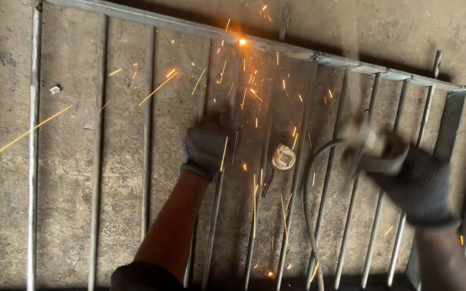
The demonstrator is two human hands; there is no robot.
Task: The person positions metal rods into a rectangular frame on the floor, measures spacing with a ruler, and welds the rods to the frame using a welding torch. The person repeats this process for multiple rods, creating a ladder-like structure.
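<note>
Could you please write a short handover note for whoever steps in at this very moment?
Left hand: gloved, fist low over the grille, amid sparks; what it grips is hidden.
Right hand: gloved, shut on a blurred tool; a cable loops down from it.
Grille lies flat on the concrete floor. A small round part lies between the bars.
Sparks fly from the top rail's middle. Which joints are finished cannot be told.

no packages, labels, signs, screens apparent
</note>
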